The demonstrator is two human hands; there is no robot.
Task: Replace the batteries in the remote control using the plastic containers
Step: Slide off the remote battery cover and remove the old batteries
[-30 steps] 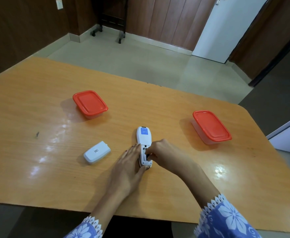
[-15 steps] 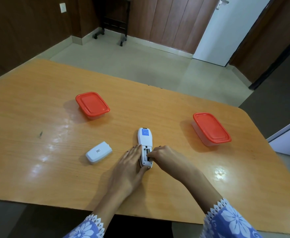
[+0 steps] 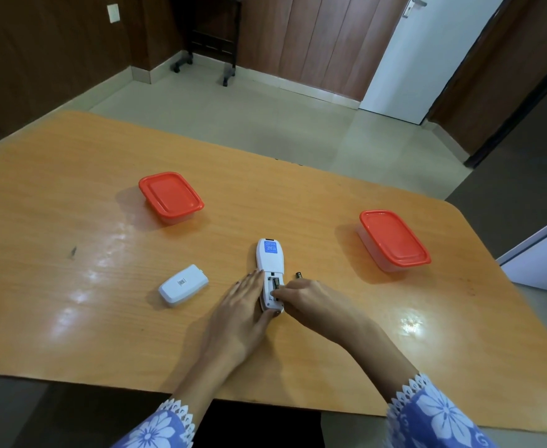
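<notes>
1. The remote control (image 3: pixel 270 263) lies face down near the middle of the table (image 3: pixel 395 344), long axis pointing away from the person, with its battery compartment open at the near end.
2. The left hand (image 3: pixel 238 313) lies flat with straight fingers against the remote's left side, thumb at its near end.
3. The right hand (image 3: pixel 307 299) has its fingers curled, with the tips in the compartment at a battery (image 3: pixel 275 283). I cannot tell whether they actually grip it.
4. A loose battery (image 3: pixel 299 275) lies on the table just right of the remote.
5. The battery cover (image 3: pixel 183 285) lies to the left, apart from the left hand.
6. The left container (image 3: pixel 170 197) and the right container (image 3: pixel 393 240), both with red lids on, stand well apart from the remote. The right one is near the table's right edge.
7. Both forearms cross the table's near edge.
</notes>
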